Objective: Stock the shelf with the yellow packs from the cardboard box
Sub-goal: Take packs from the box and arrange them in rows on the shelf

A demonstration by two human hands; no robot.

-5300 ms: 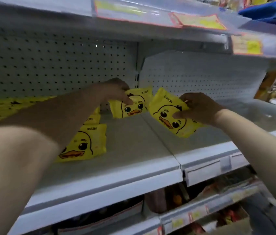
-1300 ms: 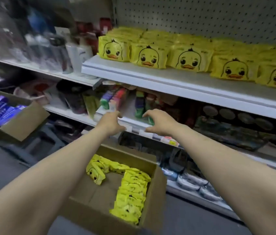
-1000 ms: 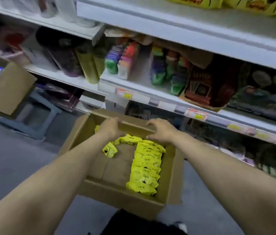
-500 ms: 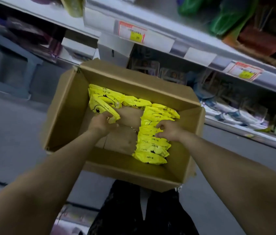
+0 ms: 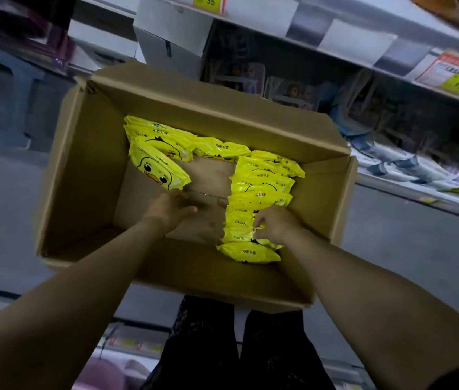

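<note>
Yellow packs [image 5: 259, 190] line the cardboard box [image 5: 87, 170] along its twelve and three o'clock sides. Right hand [image 5: 277, 225] fingers pinch a pack at four o'clock; left hand [image 5: 170, 209] fingers lie relaxed, empty, mid-box.

Dim, bluish store light, soft motion blur throughout, wide-angle bending at the edges, murky shelves behind.

Grey floor [image 5: 405, 249], dim lower shelves [image 5: 304, 22].

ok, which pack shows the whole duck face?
The pack nearest the left hand; the rest show only edges or part of a face.
</note>
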